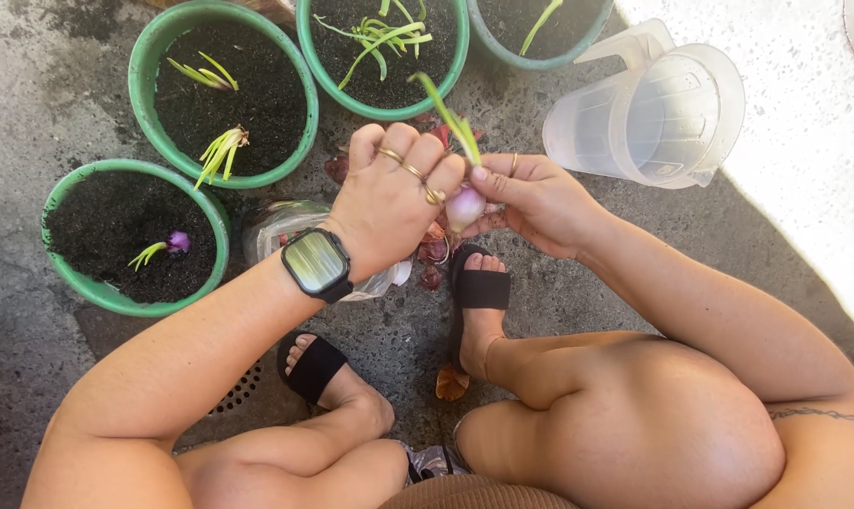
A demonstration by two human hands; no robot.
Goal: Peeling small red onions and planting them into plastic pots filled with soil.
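Note:
Both hands meet above my feet on one sprouting onion bulb (464,205), pinkish-white with a green shoot (448,115) rising from it. My left hand (389,193), with rings and a smartwatch on the wrist, curls over the bulb from the left. My right hand (530,200) pinches it from the right with thumb and fingers. Reddish peeled skins (433,254) lie on the concrete just below the hands.
Three green pots of dark soil hold sprouting bulbs: near left (64,269), middle (147,75), top centre (457,57); a fourth pot (502,47) shows at top. A clear plastic pitcher (653,113) lies on its side at right. A plastic bag (276,226) and floor drain (243,388) sit below.

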